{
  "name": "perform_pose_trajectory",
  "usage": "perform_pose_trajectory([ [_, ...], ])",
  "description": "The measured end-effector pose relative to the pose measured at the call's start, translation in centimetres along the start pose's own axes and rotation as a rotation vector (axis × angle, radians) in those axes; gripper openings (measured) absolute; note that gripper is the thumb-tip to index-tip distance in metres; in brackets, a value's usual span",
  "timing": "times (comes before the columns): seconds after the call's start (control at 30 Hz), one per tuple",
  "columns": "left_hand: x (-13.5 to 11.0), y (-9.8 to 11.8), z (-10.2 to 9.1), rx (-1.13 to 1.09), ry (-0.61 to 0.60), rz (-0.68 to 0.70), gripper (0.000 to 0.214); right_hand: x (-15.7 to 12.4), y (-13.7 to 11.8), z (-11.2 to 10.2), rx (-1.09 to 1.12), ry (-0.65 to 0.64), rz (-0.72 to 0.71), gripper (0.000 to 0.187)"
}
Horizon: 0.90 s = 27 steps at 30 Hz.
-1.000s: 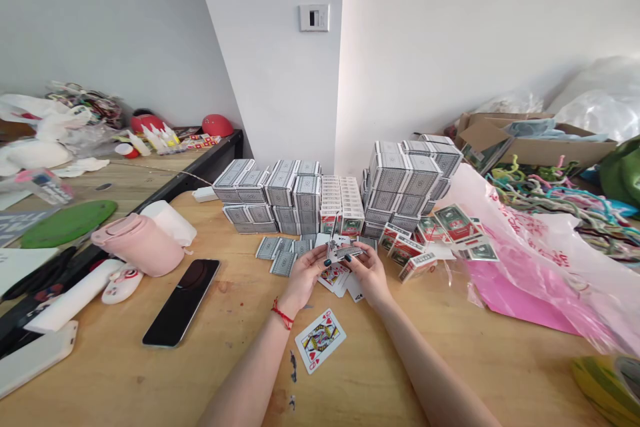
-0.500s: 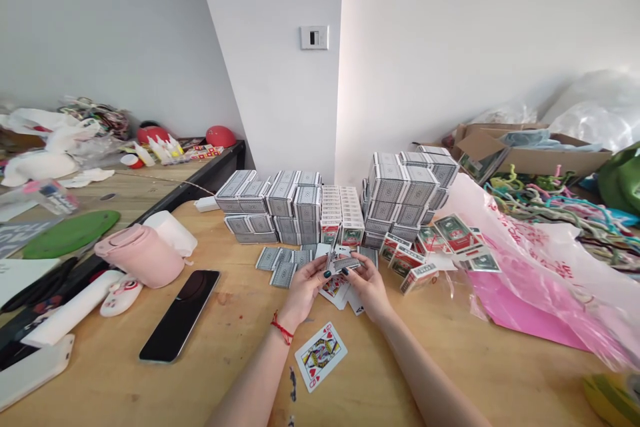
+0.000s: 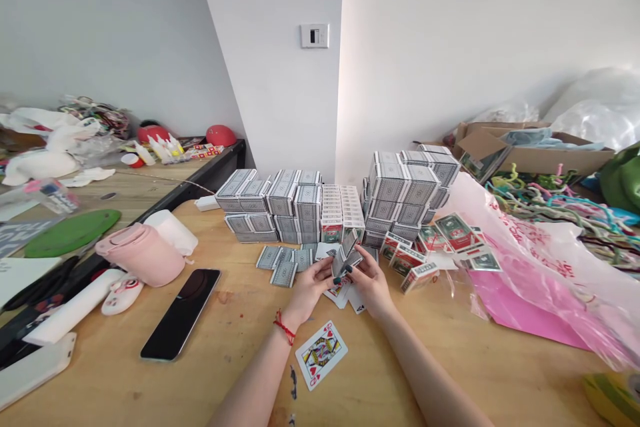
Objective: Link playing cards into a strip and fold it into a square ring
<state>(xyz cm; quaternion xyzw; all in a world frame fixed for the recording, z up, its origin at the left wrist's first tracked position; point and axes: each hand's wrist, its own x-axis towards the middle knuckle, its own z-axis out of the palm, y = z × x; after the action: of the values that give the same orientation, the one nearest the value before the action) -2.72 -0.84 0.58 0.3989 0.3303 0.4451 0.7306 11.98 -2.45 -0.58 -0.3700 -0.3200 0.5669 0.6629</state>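
Both my hands are closed on grey-backed playing cards, raised and tilted over the table's middle. My left hand pinches them from the left; my right hand grips from the right. Under my hands lie face-up cards, partly hidden, with an ace at the right. Closer to me a queen of hearts lies face up alone. Several grey-backed cards lie loose to the left of my left hand. Behind my hands stand two columns of card boxes, seen by their ends.
Stacked grey-backed decks stand at the back left, taller stacks at the back right. Red-green card boxes lie right of my hands, beside pink plastic wrapping. A black phone and a pink cup are at left.
The cards between my hands have swung from nearly flat to a steep tilt, showing grey backs. My hands have shifted slightly right. Cards on the table look the same.
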Motion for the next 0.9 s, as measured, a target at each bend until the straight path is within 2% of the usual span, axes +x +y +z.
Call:
perform_pose_trajectory([
  [0.27, -0.04, 0.16, 0.07, 0.128, -0.070, -0.001, 0.050, -0.39, -0.86, 0.20, 0.037, -0.080, 0.016, 0.054],
  [0.5, 0.04, -0.16, 0.25, 0.173, -0.021, 0.039, 0.046, -0.38, -1.09, 0.17, 0.066, -0.071, 0.014, 0.053],
  [0.7, -0.09, 0.05, 0.61, 0.129, 0.049, 0.051, 0.044, -0.29, -0.86, 0.21, 0.081, -0.076, 0.019, 0.050],
  [0.9, -0.01, 0.24, 0.32, 0.094, 0.069, 0.072, 0.043, -0.34, -0.96, 0.45, 0.062, -0.086, 0.021, 0.047],
])
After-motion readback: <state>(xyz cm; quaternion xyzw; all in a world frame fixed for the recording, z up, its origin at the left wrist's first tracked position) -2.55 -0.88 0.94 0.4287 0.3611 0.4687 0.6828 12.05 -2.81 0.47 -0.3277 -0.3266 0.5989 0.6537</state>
